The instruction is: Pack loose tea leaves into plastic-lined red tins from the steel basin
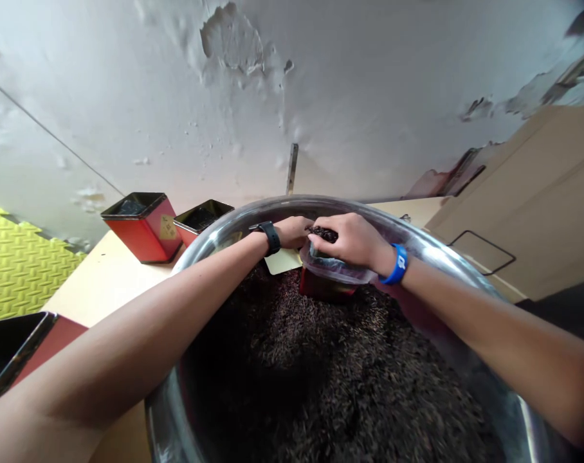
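Observation:
In the head view, a big steel basin [292,200] holds a heap of dark, dry loose leaves that look like tea [330,347]. At its far side a red tin [321,286] sits in the heap, with a clear plastic tub [340,270] over its top. My right hand [357,239], above the tub, is closed with dark leaves showing between thumb and fingers. My left hand [292,230] is beside it at the tub's left, its fingertips hidden behind the right hand. A pale yellow card or label [283,262] lies below the left wrist.
Left of the basin, a red tin [147,231] and another red tin [200,222] stand on the pale table [103,276]. A third red tin [45,347] is nearer, at the left edge. Cardboard boxes [538,193] are at the right, a peeling wall [321,96] behind.

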Tool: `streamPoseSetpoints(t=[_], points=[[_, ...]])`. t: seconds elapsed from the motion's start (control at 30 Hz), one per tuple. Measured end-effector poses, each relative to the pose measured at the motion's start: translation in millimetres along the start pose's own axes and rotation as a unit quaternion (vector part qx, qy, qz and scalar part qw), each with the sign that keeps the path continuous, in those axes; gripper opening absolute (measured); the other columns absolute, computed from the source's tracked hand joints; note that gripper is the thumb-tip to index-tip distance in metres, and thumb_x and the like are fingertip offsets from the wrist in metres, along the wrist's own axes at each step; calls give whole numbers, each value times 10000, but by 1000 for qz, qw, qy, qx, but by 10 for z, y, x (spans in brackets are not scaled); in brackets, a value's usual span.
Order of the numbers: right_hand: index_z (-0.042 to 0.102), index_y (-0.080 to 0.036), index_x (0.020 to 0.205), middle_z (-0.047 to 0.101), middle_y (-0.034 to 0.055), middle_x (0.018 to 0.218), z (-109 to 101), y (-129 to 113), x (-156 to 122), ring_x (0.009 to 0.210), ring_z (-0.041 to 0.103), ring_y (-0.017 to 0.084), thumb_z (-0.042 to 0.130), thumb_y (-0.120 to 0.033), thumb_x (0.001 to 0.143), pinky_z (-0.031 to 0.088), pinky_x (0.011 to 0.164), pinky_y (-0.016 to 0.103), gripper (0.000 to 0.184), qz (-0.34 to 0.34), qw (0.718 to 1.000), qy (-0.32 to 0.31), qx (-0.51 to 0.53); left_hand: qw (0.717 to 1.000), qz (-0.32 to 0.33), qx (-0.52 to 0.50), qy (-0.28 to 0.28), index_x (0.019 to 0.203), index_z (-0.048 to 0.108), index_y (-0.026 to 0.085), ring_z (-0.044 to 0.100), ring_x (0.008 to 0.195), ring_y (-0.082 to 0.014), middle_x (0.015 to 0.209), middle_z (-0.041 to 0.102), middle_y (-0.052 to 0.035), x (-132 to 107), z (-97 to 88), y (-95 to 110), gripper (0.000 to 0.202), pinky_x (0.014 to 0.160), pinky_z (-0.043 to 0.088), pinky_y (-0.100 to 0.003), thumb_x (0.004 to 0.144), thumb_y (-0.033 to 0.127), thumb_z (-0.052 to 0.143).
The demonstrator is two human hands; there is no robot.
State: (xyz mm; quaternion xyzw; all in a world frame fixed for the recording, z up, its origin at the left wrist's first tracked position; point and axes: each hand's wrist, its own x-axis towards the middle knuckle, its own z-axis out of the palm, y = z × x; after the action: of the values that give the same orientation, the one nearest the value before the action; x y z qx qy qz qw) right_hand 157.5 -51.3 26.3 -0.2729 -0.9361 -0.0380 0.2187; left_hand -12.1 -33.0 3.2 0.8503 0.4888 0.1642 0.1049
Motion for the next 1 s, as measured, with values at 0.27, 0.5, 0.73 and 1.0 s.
streamPoseSetpoints(t=[0.27,0.5,0.73,1.0], points=[[632,-177,863,660,69,936,347,310,13,772,591,162,348,-389,848,369,626,236,354,19,984,-178,22,1000,-26,6,-8,1075,585,203,554,847,-143,1000,633,-35,24,37,18,359,748,408,-243,835,270,326],[629,-166,864,657,78,948,337,272,1,797,594,165,348,-372,854,372,653,237,349,13,986,-167,18,1000,-17,7,-5,1095,565,174,542,885,-148,1050,616,-49,11,35,32,355,795,399,-267,856,256,316],[622,-160,902,651,81,978,319,247,-1,834,594,172,356,-345,854,375,687,242,328,23,987,-159,25,1000,-11,4,-15,1118,561,169,532,970,-181,1119,587,-71,14,19,39,400,852,381,-285,844,286,293],[630,-182,879,657,70,955,306,240,-15,809,595,172,380,-344,833,377,658,250,301,31,989,-139,29,999,-28,20,-32,1149,537,177,520,1003,-165,1155,567,-58,34,22,32,416,878,369,-262,844,299,282]])
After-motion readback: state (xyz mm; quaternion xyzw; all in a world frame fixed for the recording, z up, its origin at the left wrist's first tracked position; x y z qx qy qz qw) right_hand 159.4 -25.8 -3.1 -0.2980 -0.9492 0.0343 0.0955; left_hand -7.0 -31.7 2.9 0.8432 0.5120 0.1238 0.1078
